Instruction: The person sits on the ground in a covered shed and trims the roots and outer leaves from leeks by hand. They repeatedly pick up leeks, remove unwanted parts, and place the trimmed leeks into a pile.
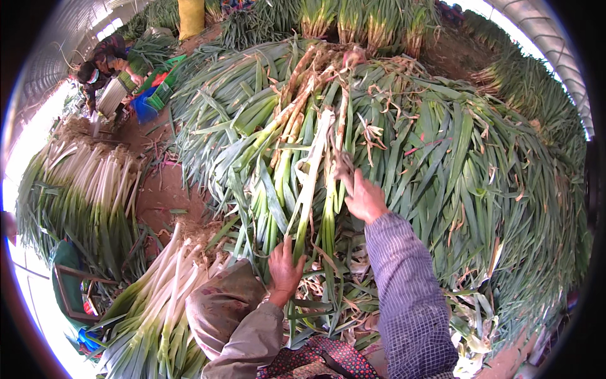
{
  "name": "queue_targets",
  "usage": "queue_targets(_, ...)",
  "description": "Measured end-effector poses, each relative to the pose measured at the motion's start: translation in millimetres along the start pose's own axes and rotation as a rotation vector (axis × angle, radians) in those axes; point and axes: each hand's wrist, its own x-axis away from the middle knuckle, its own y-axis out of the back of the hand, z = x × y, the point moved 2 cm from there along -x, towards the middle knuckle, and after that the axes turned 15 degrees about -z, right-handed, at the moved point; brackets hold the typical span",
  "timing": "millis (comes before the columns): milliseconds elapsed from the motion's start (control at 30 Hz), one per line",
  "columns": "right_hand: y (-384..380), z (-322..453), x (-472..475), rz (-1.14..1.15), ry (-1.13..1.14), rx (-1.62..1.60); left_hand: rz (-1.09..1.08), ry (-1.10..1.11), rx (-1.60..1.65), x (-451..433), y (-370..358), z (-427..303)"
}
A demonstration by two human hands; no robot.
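Note:
My left hand (286, 270) grips the green part of a leek or large green onion (311, 170), whose pale shank points away from me over the pile. To its right, my right hand (367, 196) has its fingers closed on a blurred, brownish strip of dry outer leaf (344, 168). Beneath both hands lie untrimmed stalks with dry brown skins (289, 125), on a wide heap of long green leaves (445, 156). Peeled leaf scraps (350, 312) lie close to my body.
Cleaned white stalks (173, 284) lie at my left knee, and another bundle (94, 184) farther left. A small frame stool (78, 293) stands beside them. A person (106, 66) bends near a green crate (163, 90). Upright bundles (378, 23) and a yellow sack (191, 19) stand behind.

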Motion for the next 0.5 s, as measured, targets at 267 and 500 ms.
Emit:
queue_targets(267,-2.6,-44.8,143.3,0.365,0.089,0.086,0.213,0.151,0.264,-63.6,-109.8,-18.5)
queue_targets(500,2.2,-42.9,97.9,0.15,0.133,0.021,0.204,0.374,0.1,-55.1,-185.5,-22.5)
